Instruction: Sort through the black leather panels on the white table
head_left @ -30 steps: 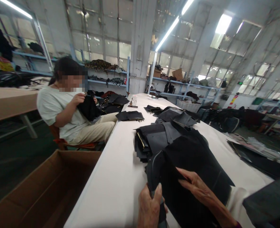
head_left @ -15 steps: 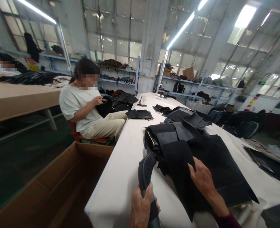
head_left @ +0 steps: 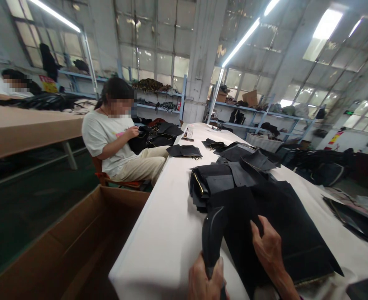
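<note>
A large matte black fabric panel [head_left: 284, 233], flat and angular, lies on a long white table [head_left: 165, 233]. Its near edge folds into a stiff, curved dark strip [head_left: 213, 233]. Behind it sit a stack of black cut pieces [head_left: 215, 183] and more scattered panels. An open brown cardboard box [head_left: 62, 250] stands on the floor left of the table. A seated co-worker in a white shirt [head_left: 109, 137] handles dark cloth. The left hand [head_left: 207, 283] is closed around the strip's lower end. The right hand [head_left: 267, 246] rests on the panel, fingers curled over a fold.
</note>
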Demonstrator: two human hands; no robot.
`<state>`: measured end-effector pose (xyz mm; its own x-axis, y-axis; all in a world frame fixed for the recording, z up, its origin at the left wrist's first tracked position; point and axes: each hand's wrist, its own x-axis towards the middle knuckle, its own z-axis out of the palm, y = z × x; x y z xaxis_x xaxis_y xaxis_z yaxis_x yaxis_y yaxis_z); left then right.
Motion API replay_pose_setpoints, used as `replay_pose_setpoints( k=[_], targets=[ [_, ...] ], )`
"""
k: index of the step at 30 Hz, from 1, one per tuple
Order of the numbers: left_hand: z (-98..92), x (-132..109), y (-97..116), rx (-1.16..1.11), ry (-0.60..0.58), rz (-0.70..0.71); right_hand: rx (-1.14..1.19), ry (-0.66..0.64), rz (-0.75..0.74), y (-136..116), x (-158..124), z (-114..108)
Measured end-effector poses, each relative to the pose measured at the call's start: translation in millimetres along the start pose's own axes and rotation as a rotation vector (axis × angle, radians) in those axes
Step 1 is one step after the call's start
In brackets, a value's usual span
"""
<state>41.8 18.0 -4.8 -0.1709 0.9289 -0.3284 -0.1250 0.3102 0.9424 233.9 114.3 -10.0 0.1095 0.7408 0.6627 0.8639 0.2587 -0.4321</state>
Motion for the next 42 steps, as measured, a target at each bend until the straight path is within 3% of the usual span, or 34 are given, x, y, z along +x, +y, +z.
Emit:
replay_pose_setpoints(
  k=[7,12,17,23,27,31,35,42],
  targets=[
    [18.0,21.8,9.1,-0.040,-0.146,0.086,0.083,-0.040,-0.147,-6.1,-15.4,-11.9],
    [10.9,37.3,7.4,-0.097,-0.040,0.125,0.074,-0.036,-0.204,-9.0,-21.3,-15.6],
    [-6.0,48.2,8.7,-0.181,0.085,0.129,-0.014,-0.005,-0.153,0.0,-16.3,-13.3],
    [-23.5,32.9,10.2,-0.247,0.056,0.126,-0.274,0.010,-0.227,-19.4,-19.2,-9.5],
    [-30.9,25.3,8.5,-0.275,0.071,0.115,-0.355,-0.149,-0.486,-30.6,-48.9,-28.6],
    [-35.9,22.6,10.1,-0.255,0.062,0.063,-0.388,-0.293,-0.661,-11.4,-79.6,-56.7],
    [-35.5,18.2,9.7,-0.223,-0.017,0.058,-0.486,-0.441,-0.707,5.2,-93.3,-71.8],
    [-36.3,9.1,7.3,-0.178,-0.036,0.052,-0.361,-0.529,-0.633,31.8,-86.2,-65.4]
  ],
)
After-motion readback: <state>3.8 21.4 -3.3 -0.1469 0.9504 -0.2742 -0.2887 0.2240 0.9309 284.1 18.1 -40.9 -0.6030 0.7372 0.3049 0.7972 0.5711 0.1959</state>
